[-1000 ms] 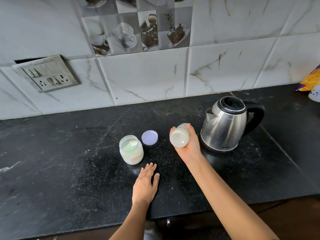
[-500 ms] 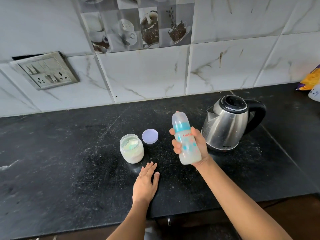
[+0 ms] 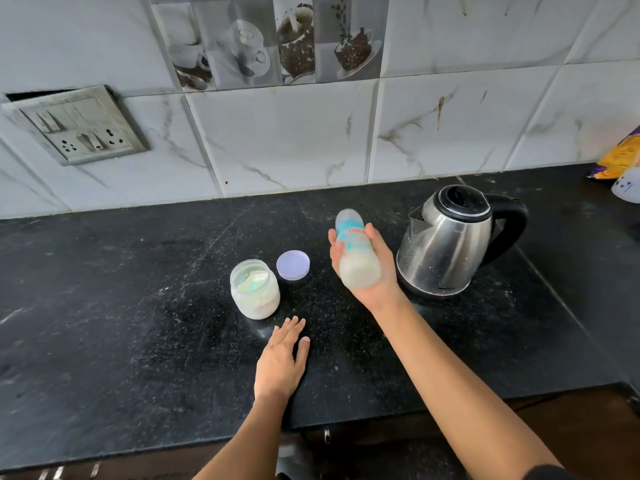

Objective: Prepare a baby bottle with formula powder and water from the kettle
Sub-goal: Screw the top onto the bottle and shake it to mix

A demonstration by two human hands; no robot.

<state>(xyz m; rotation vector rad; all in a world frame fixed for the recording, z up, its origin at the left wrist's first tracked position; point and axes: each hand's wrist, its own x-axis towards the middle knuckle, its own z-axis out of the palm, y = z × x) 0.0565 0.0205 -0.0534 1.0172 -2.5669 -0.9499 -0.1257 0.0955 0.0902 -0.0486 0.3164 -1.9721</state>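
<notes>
My right hand (image 3: 375, 271) grips the baby bottle (image 3: 355, 256) above the counter, tilted with its top pointing away from me; milky liquid fills its lower part and the image of it is blurred. A steel kettle (image 3: 446, 244) with a black lid and handle stands just right of the bottle. The open jar of formula powder (image 3: 255, 289) sits left of the bottle, and its lilac lid (image 3: 293, 265) lies flat beside it. My left hand (image 3: 282, 358) rests flat on the black counter (image 3: 104, 323), just in front of the jar, holding nothing.
A tiled wall with a switch and socket plate (image 3: 74, 126) runs behind the counter. At the far right edge lie a yellow packet (image 3: 623, 157) and a white object (image 3: 628, 188). The counter's front edge is near my forearms.
The bottle swung from pointing its base at me to upright, and now it tilts away again in my right hand. My left hand has stayed flat on the counter.
</notes>
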